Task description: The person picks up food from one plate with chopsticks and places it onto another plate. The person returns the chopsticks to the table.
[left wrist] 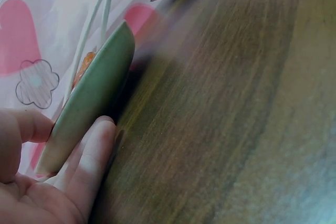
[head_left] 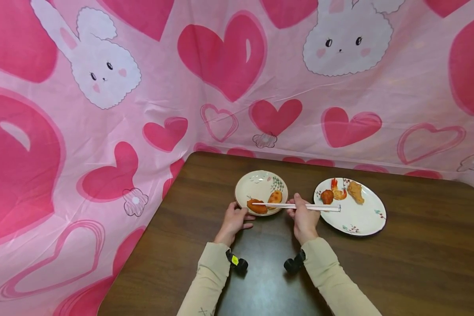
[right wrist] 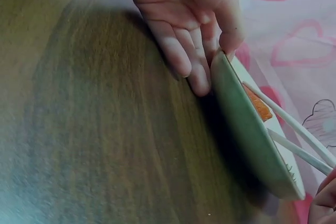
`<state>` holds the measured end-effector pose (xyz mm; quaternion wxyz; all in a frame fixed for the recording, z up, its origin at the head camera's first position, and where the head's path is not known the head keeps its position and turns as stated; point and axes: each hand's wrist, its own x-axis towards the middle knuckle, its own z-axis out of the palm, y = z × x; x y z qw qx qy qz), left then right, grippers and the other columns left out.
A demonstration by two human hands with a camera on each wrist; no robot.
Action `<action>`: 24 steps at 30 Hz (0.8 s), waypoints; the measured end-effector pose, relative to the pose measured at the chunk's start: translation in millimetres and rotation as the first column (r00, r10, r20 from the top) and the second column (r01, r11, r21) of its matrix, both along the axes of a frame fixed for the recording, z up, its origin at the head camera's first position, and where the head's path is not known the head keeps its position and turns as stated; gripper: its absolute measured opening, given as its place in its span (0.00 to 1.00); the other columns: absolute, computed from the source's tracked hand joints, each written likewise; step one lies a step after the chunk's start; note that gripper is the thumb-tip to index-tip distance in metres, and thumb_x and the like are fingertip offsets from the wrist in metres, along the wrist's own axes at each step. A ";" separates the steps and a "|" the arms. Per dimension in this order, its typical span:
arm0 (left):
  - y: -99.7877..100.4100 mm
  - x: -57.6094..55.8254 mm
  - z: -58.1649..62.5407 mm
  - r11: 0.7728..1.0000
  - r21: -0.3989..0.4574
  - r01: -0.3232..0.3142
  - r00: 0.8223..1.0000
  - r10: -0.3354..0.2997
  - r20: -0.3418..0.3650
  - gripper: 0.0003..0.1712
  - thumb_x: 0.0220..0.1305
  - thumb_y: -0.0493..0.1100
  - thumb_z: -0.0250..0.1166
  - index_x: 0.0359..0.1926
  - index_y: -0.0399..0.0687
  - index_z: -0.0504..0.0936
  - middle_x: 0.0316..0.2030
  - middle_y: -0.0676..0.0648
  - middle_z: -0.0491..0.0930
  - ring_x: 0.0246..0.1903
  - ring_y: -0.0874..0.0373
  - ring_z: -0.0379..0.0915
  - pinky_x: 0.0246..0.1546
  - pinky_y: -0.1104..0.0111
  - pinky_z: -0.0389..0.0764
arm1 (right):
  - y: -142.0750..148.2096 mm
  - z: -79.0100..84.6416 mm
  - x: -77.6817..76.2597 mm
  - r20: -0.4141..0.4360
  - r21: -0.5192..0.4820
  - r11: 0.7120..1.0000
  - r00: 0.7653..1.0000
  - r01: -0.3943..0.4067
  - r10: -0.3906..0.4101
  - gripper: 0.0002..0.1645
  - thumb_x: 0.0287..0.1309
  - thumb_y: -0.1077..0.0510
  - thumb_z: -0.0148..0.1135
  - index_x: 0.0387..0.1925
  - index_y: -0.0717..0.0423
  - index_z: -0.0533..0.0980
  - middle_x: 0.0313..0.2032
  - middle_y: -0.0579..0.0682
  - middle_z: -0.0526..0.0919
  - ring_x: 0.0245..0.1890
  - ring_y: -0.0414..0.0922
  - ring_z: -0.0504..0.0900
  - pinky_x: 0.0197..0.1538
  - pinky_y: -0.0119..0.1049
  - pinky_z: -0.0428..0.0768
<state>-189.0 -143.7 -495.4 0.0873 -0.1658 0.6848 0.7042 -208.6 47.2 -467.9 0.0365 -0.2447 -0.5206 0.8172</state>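
Observation:
My left hand (head_left: 234, 220) grips the near-left rim of a small round plate (head_left: 254, 184). In the left wrist view, the thumb lies on the upper side of the plate's rim (left wrist: 97, 95) and the fingers reach below it. Two browned pieces of food lie on this plate: a longer orange-brown piece (head_left: 257, 207) and a rounder piece (head_left: 275, 196). My right hand (head_left: 306, 220) holds a pair of pale chopsticks (head_left: 317, 207), whose tips reach over the small plate to the food. In the right wrist view the chopsticks (right wrist: 302, 126) stand apart around a brown piece (right wrist: 260, 103).
To the right, a larger oval plate (head_left: 363, 221) bears a reddish-brown ball (head_left: 327, 196), a shrimp (head_left: 338, 192) and a fried golden piece (head_left: 355, 192). Both plates stand on a dark wooden table (head_left: 426, 245). A pink heart-and-rabbit cloth (head_left: 229, 123) hangs behind and at left.

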 end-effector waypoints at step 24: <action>0.1 -1.0 0.9 1.000 -0.003 -0.003 1.000 0.003 0.017 0.30 0.70 0.41 0.52 0.69 0.38 0.55 0.50 0.36 0.79 0.40 0.54 0.83 0.37 0.64 0.86 | 2.4 -2.1 1.7 0.047 -0.116 0.992 0.998 0.041 -0.035 0.12 0.65 0.57 0.58 0.31 0.63 0.77 0.17 0.45 0.81 0.11 0.34 0.73 0.15 0.20 0.72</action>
